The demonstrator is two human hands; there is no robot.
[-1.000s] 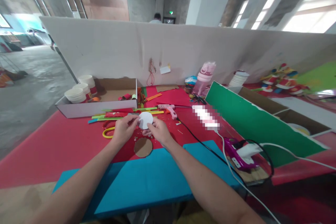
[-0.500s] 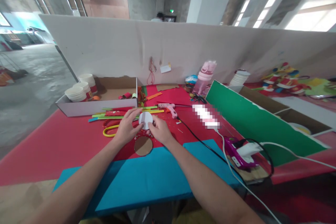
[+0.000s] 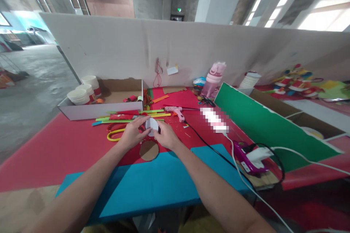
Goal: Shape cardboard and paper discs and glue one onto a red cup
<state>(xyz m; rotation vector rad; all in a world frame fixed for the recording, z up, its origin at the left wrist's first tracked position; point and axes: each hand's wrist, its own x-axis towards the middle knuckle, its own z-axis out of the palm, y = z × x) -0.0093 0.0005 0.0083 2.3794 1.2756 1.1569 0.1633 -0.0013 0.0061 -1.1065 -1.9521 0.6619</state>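
Between my hands, above the red tabletop, is a small white round piece (image 3: 153, 126), perhaps paper or card. My left hand (image 3: 133, 133) grips its left edge with fingers and thumb. On the opposite side my right hand (image 3: 167, 136) pinches the right edge. Just below them lies a brown cardboard disc (image 3: 149, 151). A yellow scissor-like handle (image 3: 113, 135) shows to the left of my left hand, partly covered by it. Beyond my right hand rests a pink hot glue gun (image 3: 177, 112) with a black cord. Colored paper strips (image 3: 128, 118) lie behind my left hand.
A white box (image 3: 101, 111) with stacked paper cups (image 3: 78, 96) stands back left. At right are a green-sided box (image 3: 262, 127), a purple power strip (image 3: 250, 160) and trailing cables. A pink bottle (image 3: 214, 78) stands by the white partition (image 3: 115, 51). Blue board (image 3: 153, 185) covers the front edge.
The white round piece has turned in my hands and now looks narrower, its face angled aside. My left fingers have closed in slightly over its upper left edge.
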